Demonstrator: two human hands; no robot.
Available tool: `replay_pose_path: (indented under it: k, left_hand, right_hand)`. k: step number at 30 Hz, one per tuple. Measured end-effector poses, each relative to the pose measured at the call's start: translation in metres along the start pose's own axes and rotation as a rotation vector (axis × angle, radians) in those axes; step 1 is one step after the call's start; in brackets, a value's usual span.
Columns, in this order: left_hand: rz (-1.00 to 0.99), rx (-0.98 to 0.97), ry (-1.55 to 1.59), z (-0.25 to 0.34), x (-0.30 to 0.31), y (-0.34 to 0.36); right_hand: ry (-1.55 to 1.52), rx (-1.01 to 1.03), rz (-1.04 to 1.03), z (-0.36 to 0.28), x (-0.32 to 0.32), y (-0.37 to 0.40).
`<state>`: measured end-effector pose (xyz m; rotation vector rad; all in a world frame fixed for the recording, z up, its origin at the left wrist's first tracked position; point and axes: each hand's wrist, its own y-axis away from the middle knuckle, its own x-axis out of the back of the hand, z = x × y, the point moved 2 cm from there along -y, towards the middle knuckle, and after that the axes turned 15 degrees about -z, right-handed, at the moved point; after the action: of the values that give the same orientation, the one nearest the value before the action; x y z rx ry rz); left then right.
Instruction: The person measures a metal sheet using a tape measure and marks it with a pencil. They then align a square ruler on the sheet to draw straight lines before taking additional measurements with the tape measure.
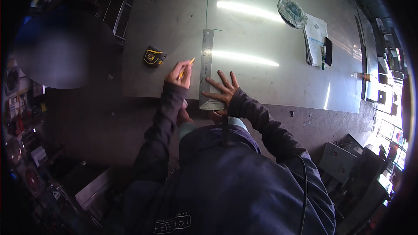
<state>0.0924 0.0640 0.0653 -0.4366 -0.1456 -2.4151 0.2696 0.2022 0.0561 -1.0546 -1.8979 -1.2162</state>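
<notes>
A yellow pencil [192, 62] is pinched in my left hand [179, 73], its point up and to the right, just left of the ruler. Flat on the metal sheet [252, 35] lies a steel ruler [207, 52], running away from me, with a wider ribbed piece [213, 104] at its near end. My right hand [224, 88] is spread open over that near end, some fingertips pressing across the ruler. Thin green lines [207, 13] are drawn on the sheet past the ruler's far end.
A black and yellow tape measure [154, 56] sits to the left. Toward the far right are a round wrapped disc [292, 13], papers [315, 35], a green marker [323, 57] and a black phone-like object [328, 51]. The sheet's front edge runs close to my body.
</notes>
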Motion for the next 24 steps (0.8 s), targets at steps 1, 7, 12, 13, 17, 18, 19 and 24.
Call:
replay_pose_path:
  k: [1,7,12,13,17,18,19,24]
  left_hand:
    - [0.002,-0.002,0.000,-0.004,-0.002,-0.015]
    - [-0.034,-0.075,-0.192,-0.007,-0.016,-0.070]
    - [-0.201,0.010,-0.429,0.040,-0.012,0.011]
    - [-0.210,0.015,-0.373,0.025,-0.018,0.049]
    - [-0.469,0.421,-0.245,0.018,-0.013,0.202]
    - [-0.454,0.427,-0.246,0.011,-0.009,0.221]
    - [-0.365,0.487,-0.154,-0.003,-0.004,0.236]
    - [0.150,0.593,0.269,0.000,0.034,0.236]
  right_hand:
    - [0.003,0.000,0.001,0.000,0.000,0.000]
    - [-0.011,0.005,0.003,0.000,0.000,0.001]
    - [-0.046,0.008,0.030,0.000,-0.001,0.001]
    - [-0.045,0.011,0.038,0.001,-0.002,0.001]
    - [-0.020,0.021,0.060,-0.003,-0.001,0.003]
    - [-0.013,0.028,0.085,-0.003,0.000,0.004]
    - [-0.005,0.033,0.114,-0.003,0.002,0.003]
    - [0.002,0.242,0.167,-0.023,-0.022,-0.027]
